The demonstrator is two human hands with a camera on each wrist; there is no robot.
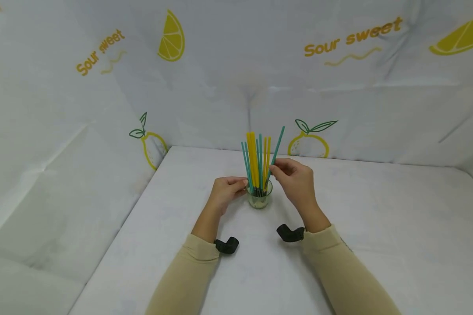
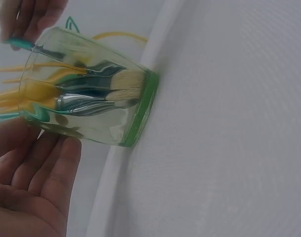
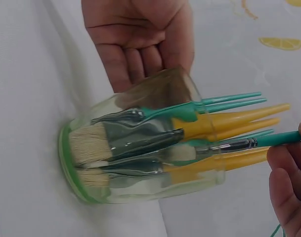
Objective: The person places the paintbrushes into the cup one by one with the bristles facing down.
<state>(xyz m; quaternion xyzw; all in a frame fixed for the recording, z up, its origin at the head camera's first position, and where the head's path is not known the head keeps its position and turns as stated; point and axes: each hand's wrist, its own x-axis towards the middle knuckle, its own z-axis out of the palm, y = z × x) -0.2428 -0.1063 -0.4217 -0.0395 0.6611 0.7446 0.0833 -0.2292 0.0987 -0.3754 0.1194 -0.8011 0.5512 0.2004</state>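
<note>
A clear glass cup [image 1: 259, 202] with a green-tinted base [image 2: 142, 111] stands on the table, holding several paintbrushes bristles down. Their handles are yellow [image 1: 253, 157] and teal [image 1: 246, 159]. My left hand [image 1: 224, 191] holds the cup at its left side, thumb near the rim and fingers against the glass. On the other side, my right hand [image 1: 298, 180] pinches a teal paintbrush [image 1: 279, 142] by the handle near its metal ferrule [image 3: 239, 144]. That brush leans right, its bristle end inside the mouth of the cup, above the other bristles.
A white cloth [image 1: 378, 245] covers the table. Behind it rises a white backdrop [image 1: 228, 57] printed with lemons and lettering. Dark devices [image 1: 290, 233] sit at both wrists, beside the beige sleeves [image 1: 339, 267].
</note>
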